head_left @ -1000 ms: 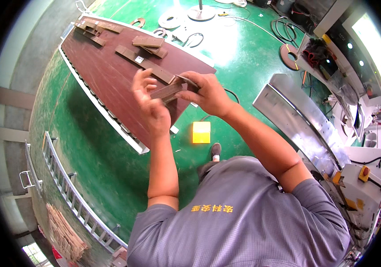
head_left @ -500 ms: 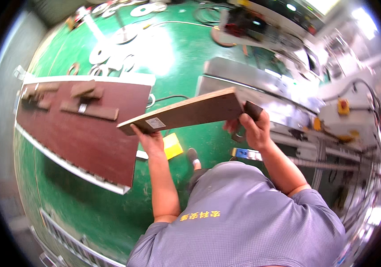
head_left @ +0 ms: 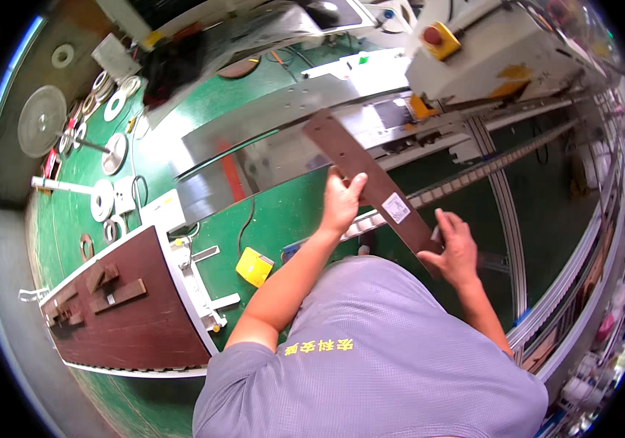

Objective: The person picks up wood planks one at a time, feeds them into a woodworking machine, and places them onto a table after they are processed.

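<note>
A long brown board (head_left: 371, 179) with a white label and small dark holes slants in front of me, its far end over the machine's metal bed. My left hand (head_left: 343, 206) is closed on the board's left edge near the middle, thumb on its upper face. Around the near right end, my right hand (head_left: 458, 252) grips the board between thumb and fingers. Something small and pale shows by the right fingers, too small to make out. Below the board, the metal bed (head_left: 214, 186) carries a reddish-orange strip.
To the left stands a dark red table (head_left: 152, 325) with several brown wood pieces (head_left: 119, 296). A white machine head with a red button (head_left: 436, 38) is at the upper right. On the green floor lie a yellow box-like thing (head_left: 255, 267) and rolls of edging (head_left: 102, 201).
I have turned right, from the red table toward the machine. The board has swung from lying crosswise to slanting, broad face up. The dark piece by my right hand no longer shows.
</note>
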